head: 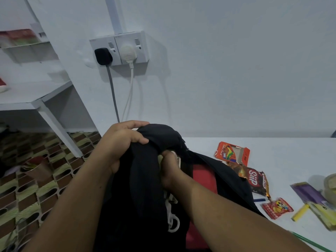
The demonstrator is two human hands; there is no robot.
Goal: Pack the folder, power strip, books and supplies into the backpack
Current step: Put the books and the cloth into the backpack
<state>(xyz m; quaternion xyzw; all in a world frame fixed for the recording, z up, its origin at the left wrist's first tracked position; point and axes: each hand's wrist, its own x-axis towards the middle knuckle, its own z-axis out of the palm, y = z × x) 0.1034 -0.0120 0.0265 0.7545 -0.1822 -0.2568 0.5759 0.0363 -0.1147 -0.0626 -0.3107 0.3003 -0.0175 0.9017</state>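
- Backpack: black w/ red panel, at the table's left edge, top end lifted toward the wall. White cord dangles at its front.
- Left hand: we see it closed over the top fabric, fingers curled round the far side, thumb pressed on the near side.
- Right hand: fingers tucked into the pack's mouth, pinching fabric; what else it grips, if anything, we can't tell.
- Pencil box: orange, flap open, on table just right of the pack.
- Snack pack: dark wrapper, nearer us than the box, touching the pack's right side.
- Red sachet: small, toward the table's near edge.
- Blue pen: partly hidden under the pack.
- Purple sleeve, yellow marker, tape roll: grouped at the table's right edge.
- Wall socket: two plugs in, black & white, above the pack.
- Shelf: white, left of table.
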